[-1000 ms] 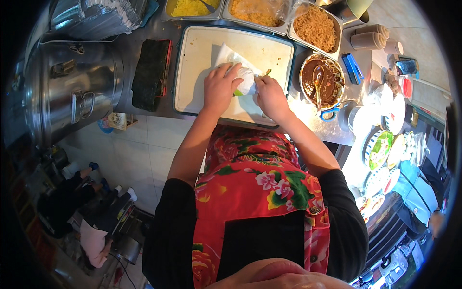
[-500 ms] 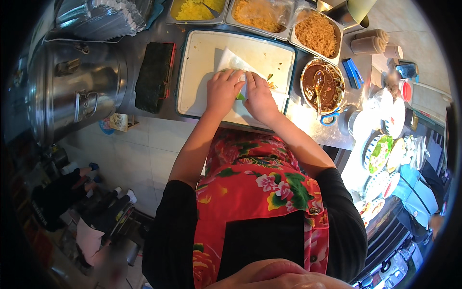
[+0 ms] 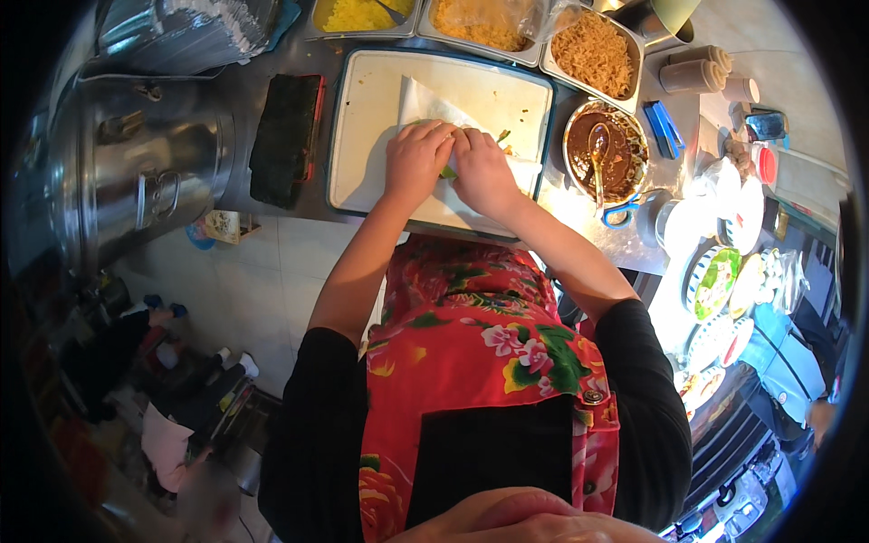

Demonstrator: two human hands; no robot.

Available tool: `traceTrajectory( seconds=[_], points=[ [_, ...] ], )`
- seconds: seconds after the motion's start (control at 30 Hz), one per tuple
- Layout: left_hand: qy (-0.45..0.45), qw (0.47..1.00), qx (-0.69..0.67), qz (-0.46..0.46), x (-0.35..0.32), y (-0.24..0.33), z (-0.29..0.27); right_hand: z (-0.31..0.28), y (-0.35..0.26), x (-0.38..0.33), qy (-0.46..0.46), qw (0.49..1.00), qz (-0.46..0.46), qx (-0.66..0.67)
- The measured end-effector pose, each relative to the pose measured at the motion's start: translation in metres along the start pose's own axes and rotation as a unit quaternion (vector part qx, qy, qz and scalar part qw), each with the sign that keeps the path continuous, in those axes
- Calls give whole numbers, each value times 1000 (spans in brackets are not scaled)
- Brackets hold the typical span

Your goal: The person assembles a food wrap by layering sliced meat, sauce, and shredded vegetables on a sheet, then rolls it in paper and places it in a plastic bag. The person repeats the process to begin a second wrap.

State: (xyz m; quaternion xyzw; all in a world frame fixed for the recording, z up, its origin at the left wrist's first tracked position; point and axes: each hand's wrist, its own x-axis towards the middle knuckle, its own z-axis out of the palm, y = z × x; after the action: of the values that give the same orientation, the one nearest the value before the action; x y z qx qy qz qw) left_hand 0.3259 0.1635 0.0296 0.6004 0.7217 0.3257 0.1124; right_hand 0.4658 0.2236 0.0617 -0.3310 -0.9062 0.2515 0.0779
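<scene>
A white sheet (image 3: 424,101), paper or a thin wrapper (I cannot tell which), lies on a pale cutting board (image 3: 369,104) with a dark rim. My left hand (image 3: 416,165) and my right hand (image 3: 483,174) sit side by side over its near part, fingers curled down around a roll. Most of this roll is hidden beneath my hands. Green filling (image 3: 448,172) shows in the gap between them. Small green and orange scraps (image 3: 505,143) rest just beyond my right fingers.
Dark seaweed sheets (image 3: 281,140) lie left of the board, near a big steel pot (image 3: 149,172). Metal trays of yellow food (image 3: 362,14) and brown shreds (image 3: 593,54) line the back. Right of the board stand a bowl of dark sauce (image 3: 625,136), a blue stapler-like tool (image 3: 663,129) and blue-handled scissors (image 3: 620,215).
The view has shifted slightly, so the board sits a little higher and further left. My right hand has drawn slightly nearer my left, fingers more curled over the roll.
</scene>
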Motion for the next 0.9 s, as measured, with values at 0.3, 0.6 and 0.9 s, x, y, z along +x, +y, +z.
traceTrajectory(
  seconds=[0.3,0.6,0.9],
  points=[
    [-16,1000,4,-3,-2,-6,5,-21,47,-74,-93,659,418,618],
    [-26,999,-33,7,2,-9,4,41,44,-20,205,821,239,477],
    [-6,999,-34,-21,-6,-11,7,29,-1,-7,131,985,-45,106]
  ],
)
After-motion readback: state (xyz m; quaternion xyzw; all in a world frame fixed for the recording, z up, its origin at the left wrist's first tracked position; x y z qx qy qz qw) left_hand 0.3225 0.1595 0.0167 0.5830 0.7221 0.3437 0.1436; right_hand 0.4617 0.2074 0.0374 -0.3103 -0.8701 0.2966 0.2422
